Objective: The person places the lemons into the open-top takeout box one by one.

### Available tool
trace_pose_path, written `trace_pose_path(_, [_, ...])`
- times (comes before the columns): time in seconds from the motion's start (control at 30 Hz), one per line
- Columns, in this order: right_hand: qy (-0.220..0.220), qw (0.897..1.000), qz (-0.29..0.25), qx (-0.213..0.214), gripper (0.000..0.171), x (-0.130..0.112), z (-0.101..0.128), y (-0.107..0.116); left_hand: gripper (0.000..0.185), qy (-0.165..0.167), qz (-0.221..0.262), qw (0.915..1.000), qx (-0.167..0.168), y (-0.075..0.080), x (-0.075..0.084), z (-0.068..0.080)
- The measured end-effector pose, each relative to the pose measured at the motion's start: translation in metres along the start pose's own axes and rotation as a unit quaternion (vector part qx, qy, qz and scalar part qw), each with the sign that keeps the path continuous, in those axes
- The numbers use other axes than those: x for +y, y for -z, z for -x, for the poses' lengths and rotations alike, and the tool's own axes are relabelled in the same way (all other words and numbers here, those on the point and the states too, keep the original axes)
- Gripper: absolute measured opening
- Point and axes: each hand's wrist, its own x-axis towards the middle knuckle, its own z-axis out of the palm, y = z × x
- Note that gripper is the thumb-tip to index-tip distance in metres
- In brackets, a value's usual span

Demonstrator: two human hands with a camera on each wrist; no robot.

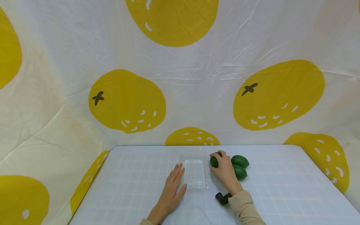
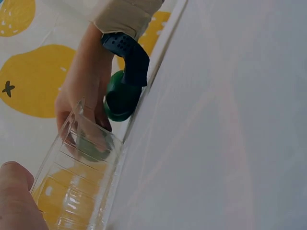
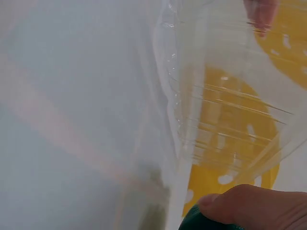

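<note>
A clear plastic container (image 1: pixel 207 184) stands on the table between the two hands. My right hand (image 1: pixel 226 172) grips a green lime (image 1: pixel 214 162) just right of the container, fingers and thumb curled about it; the right wrist view shows the thumb (image 3: pixel 249 208) on this lime (image 3: pixel 204 221). Two more limes, one farther back (image 1: pixel 240 161) and one nearer (image 1: pixel 239 172), lie to the right of that hand, partly behind it. On the container's left side, my left hand (image 1: pixel 171 189) lies with its fingers extended along the wall. Whether they touch it, I cannot tell.
A pale checked cloth covers the table (image 1: pixel 135 187). Behind it hangs a white curtain (image 1: pixel 197 103) printed with big yellow fruit. A black wrist-worn device (image 1: pixel 222 198) sits at the right sleeve (image 1: pixel 244 206). The table's back edge runs just beyond the container.
</note>
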Motion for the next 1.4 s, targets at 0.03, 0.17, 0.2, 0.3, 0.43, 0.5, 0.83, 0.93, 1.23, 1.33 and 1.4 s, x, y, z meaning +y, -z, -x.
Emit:
trace_pose_path(0.03, [-0.001, 1.000, -0.002, 0.005, 0.047, 0.000, -0.001, 0.002, 0.059, 0.000, -0.001, 1.0000, 0.000, 0.000, 0.000, 0.000])
trace_pose_path(0.17, [-0.013, 1.000, -0.012, 0.019, 0.047, -0.002, -0.003, 0.009, 0.059, 0.002, -0.002, 1.0000, -0.002, -0.001, 0.000, 0.000])
trace_pose_path(0.2, [-0.015, 1.000, -0.016, 0.023, 0.047, -0.003, -0.003, 0.011, 0.059, 0.003, -0.002, 1.0000, -0.003, -0.001, 0.000, 0.000])
trace_pose_path(0.3, [-0.018, 0.999, -0.026, 0.036, 0.046, -0.005, -0.004, 0.016, 0.058, 0.003, -0.003, 1.0000, -0.003, -0.001, 0.000, 0.000])
trace_pose_path(0.43, [-0.011, 0.997, -0.042, 0.064, 0.046, -0.009, -0.005, 0.021, 0.058, 0.003, -0.004, 1.0000, -0.003, -0.001, -0.001, 0.000])
trace_pose_path(0.5, [0.003, 0.995, -0.049, 0.083, 0.047, -0.011, -0.005, 0.022, 0.058, 0.003, -0.004, 1.0000, -0.004, -0.001, -0.002, 0.000])
trace_pose_path(0.83, [0.077, 0.982, -0.102, 0.142, 0.049, -0.031, -0.001, 0.020, 0.056, 0.001, -0.011, 0.9999, -0.005, -0.001, -0.002, 0.000])
trace_pose_path(0.93, [0.091, 0.978, -0.122, 0.144, 0.050, -0.038, 0.000, 0.017, 0.055, 0.003, -0.012, 0.9999, -0.010, 0.000, -0.002, 0.000])
trace_pose_path(1.23, [0.109, 0.975, -0.172, 0.094, 0.052, -0.066, -0.001, -0.004, 0.053, -0.002, -0.011, 0.9999, -0.010, 0.001, -0.003, 0.001])
trace_pose_path(1.33, [0.092, 0.978, -0.170, 0.072, 0.052, -0.073, -0.002, -0.012, 0.053, -0.004, -0.009, 0.9999, -0.008, 0.000, -0.004, 0.001])
trace_pose_path(1.4, [0.082, 0.982, -0.162, 0.059, 0.050, -0.076, -0.002, -0.017, 0.052, -0.007, -0.009, 0.9999, -0.006, -0.001, -0.003, 0.001])
